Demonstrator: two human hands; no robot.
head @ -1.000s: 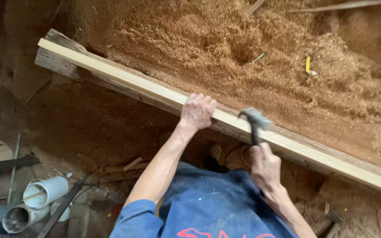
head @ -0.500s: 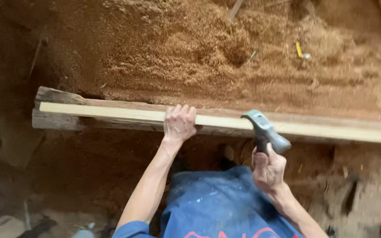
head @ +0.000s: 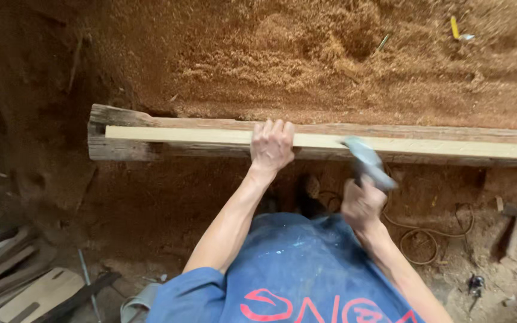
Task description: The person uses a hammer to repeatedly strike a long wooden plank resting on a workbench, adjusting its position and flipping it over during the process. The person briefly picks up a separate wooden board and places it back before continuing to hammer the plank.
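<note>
Hammer (head: 367,162) in right hand (head: 361,204), fist wrapped round the handle; head blurred, tilted up-left, touching or just over the pale wooden batten (head: 198,135). Batten's long axis runs left to right across view, lying on a darker weathered beam (head: 115,113). Left hand (head: 272,143) grips over the batten's near edge, fingers together, curled on top. Sawdust (head: 306,60) heaped behind the beam; dirt floor below. Yellow pencil-like item (head: 454,27) on sawdust, far right. Cord (head: 426,230) coiled near right forearm. Wood offcuts (head: 13,281) lower left.
</note>
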